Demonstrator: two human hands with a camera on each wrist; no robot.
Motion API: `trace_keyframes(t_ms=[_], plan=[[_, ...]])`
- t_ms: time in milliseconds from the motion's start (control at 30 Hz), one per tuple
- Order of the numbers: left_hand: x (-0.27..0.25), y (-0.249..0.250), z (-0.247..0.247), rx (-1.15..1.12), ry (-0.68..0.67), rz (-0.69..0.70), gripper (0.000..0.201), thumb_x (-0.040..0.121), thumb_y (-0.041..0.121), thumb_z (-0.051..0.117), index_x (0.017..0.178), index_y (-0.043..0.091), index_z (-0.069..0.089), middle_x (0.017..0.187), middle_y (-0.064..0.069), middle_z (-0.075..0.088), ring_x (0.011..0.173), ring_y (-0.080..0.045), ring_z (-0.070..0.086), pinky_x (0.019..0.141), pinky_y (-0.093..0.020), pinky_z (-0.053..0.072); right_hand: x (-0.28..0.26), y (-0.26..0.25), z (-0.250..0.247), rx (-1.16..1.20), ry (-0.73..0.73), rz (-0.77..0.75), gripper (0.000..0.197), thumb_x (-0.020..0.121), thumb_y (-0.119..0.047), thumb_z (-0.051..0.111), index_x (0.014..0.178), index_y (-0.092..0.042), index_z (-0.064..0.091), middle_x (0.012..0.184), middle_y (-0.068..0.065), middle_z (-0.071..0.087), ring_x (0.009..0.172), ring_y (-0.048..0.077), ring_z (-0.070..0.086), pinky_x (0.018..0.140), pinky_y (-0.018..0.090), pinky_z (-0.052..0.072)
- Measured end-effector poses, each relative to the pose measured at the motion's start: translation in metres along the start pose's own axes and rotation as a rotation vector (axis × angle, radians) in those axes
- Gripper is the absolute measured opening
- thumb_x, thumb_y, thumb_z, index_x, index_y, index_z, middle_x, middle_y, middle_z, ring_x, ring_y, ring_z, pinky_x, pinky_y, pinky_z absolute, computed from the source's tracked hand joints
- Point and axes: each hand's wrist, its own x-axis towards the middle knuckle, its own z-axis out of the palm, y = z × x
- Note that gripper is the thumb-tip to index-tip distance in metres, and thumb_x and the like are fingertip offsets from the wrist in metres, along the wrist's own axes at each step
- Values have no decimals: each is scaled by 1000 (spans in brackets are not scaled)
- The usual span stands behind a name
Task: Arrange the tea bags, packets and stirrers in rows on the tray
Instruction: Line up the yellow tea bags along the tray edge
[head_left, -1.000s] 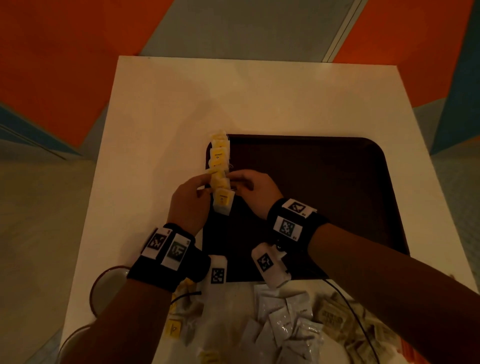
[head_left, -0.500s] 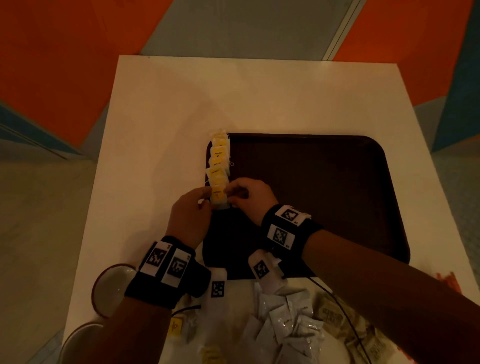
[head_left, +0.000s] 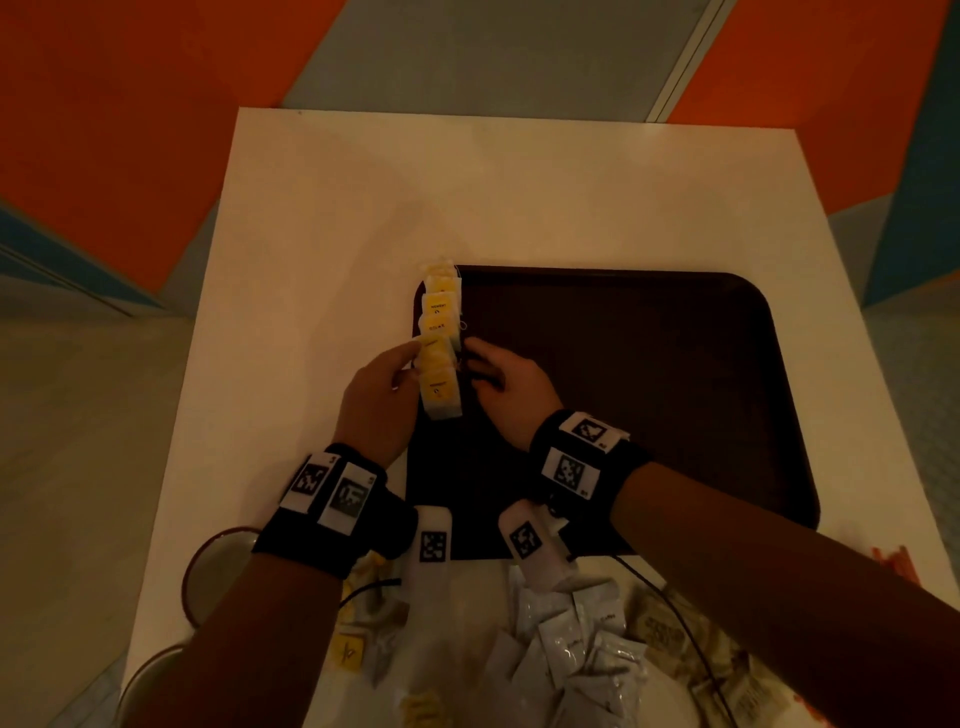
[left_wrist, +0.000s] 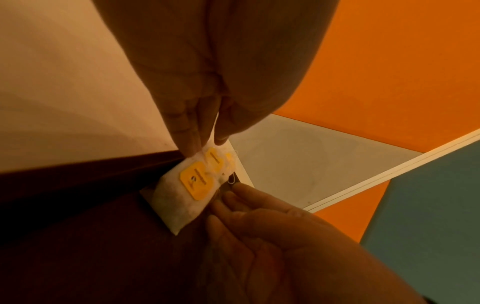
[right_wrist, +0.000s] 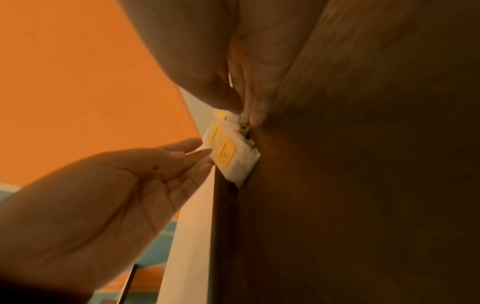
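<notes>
yellow tea bag tags (head_left: 437, 307) with dark print too blurred to read, square coded markers on wristbands (head_left: 570, 470)

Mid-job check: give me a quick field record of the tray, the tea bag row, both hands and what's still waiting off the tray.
tray: dark brown, on the white table
tea bag row: yellow-tagged bags overlapping along the tray's left edge
left hand: straight fingers at the row's left side
right hand: fingers curled at the row's right side; what they hold is unclear
waiting: white packets and brown packets heaped on the table's near edge
</notes>
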Motion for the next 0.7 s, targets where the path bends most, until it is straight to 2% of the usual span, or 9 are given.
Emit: trace_keyframes(t_ms=[100, 300, 367, 433, 567, 700], plan=[[4, 0, 1, 46, -12, 15, 36, 92, 8, 44, 125, 15, 55, 128, -7, 58, 116, -22, 54, 101, -39, 43, 4, -2, 2, -12, -53, -42, 53, 87, 6, 43, 135, -15, 45, 137, 7, 50, 126, 17, 48, 108, 32, 37], [13, 2, -3, 121, -64, 73, 42, 89, 1, 40, 128, 10, 53, 130, -10, 57, 119, -25, 52, 102, -33, 40, 12, -3, 4, -8, -62, -24, 50, 88, 4, 43, 135, -12, 45, 134, 10, 53, 123, 21, 51, 107, 34, 39], [15, 4, -4, 137, -64, 81, 43, 88, 1, 40, 127, 11, 53, 129, -10, 57, 119, -24, 52, 100, -28, 38, 13, -4, 3, -40, -68, 8, 48, 89, 2, 43, 135, -12, 46, 134, 10, 53, 122, 21, 52, 105, 31, 40], [16, 7, -4, 130, -49, 84, 43, 88, -1, 39, 126, 12, 54, 129, -9, 57, 119, -23, 52, 97, -24, 37, 16, -5, 3, -14, -52, 13, 51, 87, 5, 43, 134, -13, 46, 136, 9, 51, 124, 22, 50, 106, 32, 39], [23, 16, -6, 110, -19, 66, 42, 90, -1, 37, 128, 11, 52, 132, -11, 55, 121, -25, 50, 99, -26, 36, 30, -10, 2, -35, -14, -13, 53, 87, 3, 43, 138, -13, 41, 143, 9, 43, 133, 23, 40, 113, 40, 32], [35, 18, -5, 83, -33, 64, 43, 89, -2, 37, 127, 10, 53, 132, -9, 54, 122, -23, 49, 94, -17, 33, 36, -14, 1, -78, -21, 4, 51, 88, 1, 44, 138, -9, 40, 143, 12, 43, 132, 25, 41, 112, 34, 31]])
